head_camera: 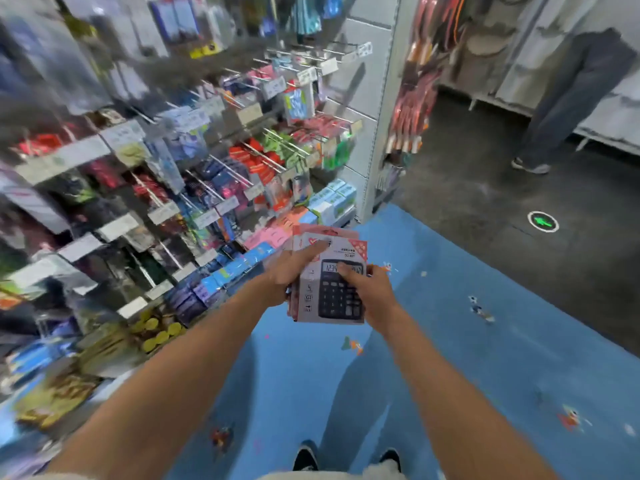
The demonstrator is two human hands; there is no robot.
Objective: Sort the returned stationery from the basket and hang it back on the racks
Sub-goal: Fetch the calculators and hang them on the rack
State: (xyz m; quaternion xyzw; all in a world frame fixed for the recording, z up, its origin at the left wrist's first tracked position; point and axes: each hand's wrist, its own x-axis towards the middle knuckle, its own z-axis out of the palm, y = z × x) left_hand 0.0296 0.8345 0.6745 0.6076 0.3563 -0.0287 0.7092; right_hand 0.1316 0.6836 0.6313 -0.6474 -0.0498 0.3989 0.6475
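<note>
Both hands hold a small stack of carded calculator packs [322, 296] at chest height over the blue floor. The top pack shows a black calculator on a white and red card, turned upside down to me. My left hand [289, 275] grips the stack's left edge, fingers lying across the card's top. My right hand [367, 292] grips the right edge with its thumb on the calculator's display. The racks [221, 168] of hanging stationery on metal hooks fill the left side, blurred by motion. No basket is in view.
A white shelf end post [381, 126] stands just right of the racks, with orange and pink goods [412, 98] hanging beyond it. Another person's legs [561, 109] stand at the far right on the dark floor. A green arrow marker [543, 222] glows on that floor.
</note>
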